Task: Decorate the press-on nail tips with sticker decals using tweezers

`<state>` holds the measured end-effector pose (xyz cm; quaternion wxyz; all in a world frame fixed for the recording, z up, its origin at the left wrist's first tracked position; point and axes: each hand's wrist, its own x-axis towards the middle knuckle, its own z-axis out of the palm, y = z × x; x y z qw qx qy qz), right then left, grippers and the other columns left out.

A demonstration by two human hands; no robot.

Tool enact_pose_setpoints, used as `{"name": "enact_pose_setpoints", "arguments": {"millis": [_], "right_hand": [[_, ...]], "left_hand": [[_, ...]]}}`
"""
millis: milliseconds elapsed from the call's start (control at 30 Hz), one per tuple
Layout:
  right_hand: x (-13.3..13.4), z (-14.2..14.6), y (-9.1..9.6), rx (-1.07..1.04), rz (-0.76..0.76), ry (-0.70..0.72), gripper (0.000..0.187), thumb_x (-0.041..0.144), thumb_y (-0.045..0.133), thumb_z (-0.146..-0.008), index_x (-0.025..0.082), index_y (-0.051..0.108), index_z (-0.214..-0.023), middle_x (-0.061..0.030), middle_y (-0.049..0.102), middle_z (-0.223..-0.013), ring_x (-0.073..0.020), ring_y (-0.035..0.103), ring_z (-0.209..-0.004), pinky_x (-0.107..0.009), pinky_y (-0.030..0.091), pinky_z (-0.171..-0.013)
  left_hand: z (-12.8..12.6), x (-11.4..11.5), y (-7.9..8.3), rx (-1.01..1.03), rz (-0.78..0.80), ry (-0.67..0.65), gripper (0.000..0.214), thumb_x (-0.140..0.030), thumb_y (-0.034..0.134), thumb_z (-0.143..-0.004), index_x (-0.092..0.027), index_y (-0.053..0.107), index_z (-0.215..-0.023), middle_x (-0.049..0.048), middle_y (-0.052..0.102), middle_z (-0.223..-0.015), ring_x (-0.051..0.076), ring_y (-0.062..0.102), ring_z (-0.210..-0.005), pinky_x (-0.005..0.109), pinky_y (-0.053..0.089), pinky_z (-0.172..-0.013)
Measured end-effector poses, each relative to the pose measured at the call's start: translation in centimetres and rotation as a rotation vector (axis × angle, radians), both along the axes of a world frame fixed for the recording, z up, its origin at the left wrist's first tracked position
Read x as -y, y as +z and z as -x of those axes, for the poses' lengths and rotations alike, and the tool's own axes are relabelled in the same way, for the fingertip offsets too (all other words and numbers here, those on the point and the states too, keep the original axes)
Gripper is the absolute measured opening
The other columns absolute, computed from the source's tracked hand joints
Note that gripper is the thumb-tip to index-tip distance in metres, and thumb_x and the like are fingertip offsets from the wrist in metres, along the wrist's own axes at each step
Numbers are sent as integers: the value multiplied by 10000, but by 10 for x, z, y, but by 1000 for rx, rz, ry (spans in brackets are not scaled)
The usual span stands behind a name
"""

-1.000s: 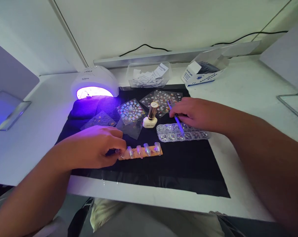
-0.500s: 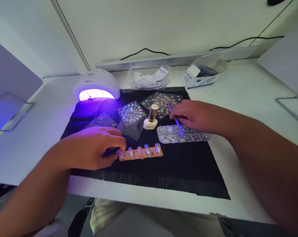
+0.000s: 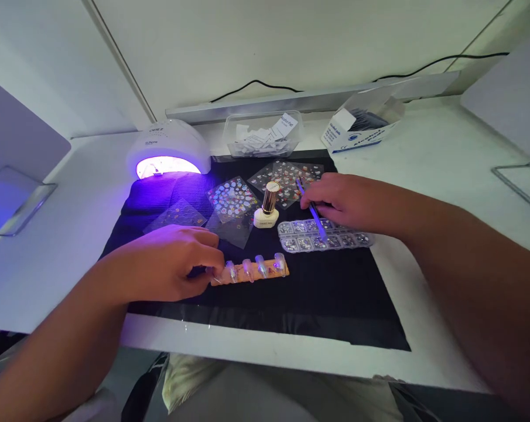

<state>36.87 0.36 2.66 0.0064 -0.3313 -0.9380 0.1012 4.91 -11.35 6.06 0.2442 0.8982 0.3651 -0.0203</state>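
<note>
My left hand (image 3: pixel 183 264) is closed at the left end of a tan strip (image 3: pixel 258 278), thumb and fingertips pinching the leftmost nail tip, which they largely cover. Several clear, iridescent false nail tips (image 3: pixel 248 268) stand in a row along the strip. My right hand (image 3: pixel 337 198) grips slim blue-violet tweezers (image 3: pixel 314 214), slanted with the lower end over a clear rhinestone case (image 3: pixel 304 242). Small compartments in that case hold shiny stones. Between the hands stands a cream nail polish bottle (image 3: pixel 266 218) with a gold cap.
A lit white nail lamp (image 3: pixel 172 143) glows violet at back left. Sticker sheets (image 3: pixel 232 199) lie on the black mat (image 3: pixel 335 305). Behind them are a clear tub (image 3: pixel 232 129) of alcohol pad packets and an open alcohol pad box (image 3: pixel 361 140).
My left fingers have closed over the leftmost nail tip, which showed more before. My right hand and the tweezers stay nearly in place; the view has shifted slightly.
</note>
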Motion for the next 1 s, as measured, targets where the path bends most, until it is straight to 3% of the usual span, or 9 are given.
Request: {"name": "enact_pose_setpoints", "arguments": {"millis": [433, 667, 767, 900, 1000], "right_hand": [[1, 1, 2, 17, 19, -10, 282, 181, 488, -832, 229, 719, -987, -87, 762, -976, -305, 644, -940, -424, 502, -797], [6, 4, 8, 36, 0, -15, 292, 143, 489, -838, 209, 730, -989, -91, 759, -947, -274, 650, -933, -382, 491, -810], [7, 4, 8, 48, -9, -16, 306, 116, 489, -829, 196, 734, -995, -93, 760, -928, -270, 652, -930, -374, 485, -801], [4, 5, 4, 47, -8, -27, 311, 103, 503, -817, 199, 736, -998, -93, 767, -961, -273, 655, -955, -369, 479, -807], [2, 5, 2, 42, -7, -36, 315, 105, 506, -813, 198, 734, -1010, -98, 766, -973, -276, 657, -953, -370, 480, -805]], "left_hand": [[1, 2, 2, -31, 10, 15, 144, -148, 576, -843, -250, 662, -896, -18, 607, -834, 143, 559, -743, 299, 372, -669], [23, 18, 12, -71, -101, 236, 177, -264, 585, -869, -218, 570, -1039, 20, 615, -948, 177, 568, -779, 322, 434, -695], [27, 38, -6, -61, -155, 309, 149, -295, 611, -877, -223, 598, -1007, 31, 641, -966, 202, 592, -839, 347, 462, -740], [17, 72, -46, 137, -314, 537, 95, -298, 597, -920, -210, 599, -885, 44, 654, -931, 219, 591, -887, 389, 499, -805], [6, 94, -68, 274, -436, 597, 54, -234, 583, -945, -210, 631, -939, 62, 676, -1016, 226, 592, -993, 396, 510, -874]]}}
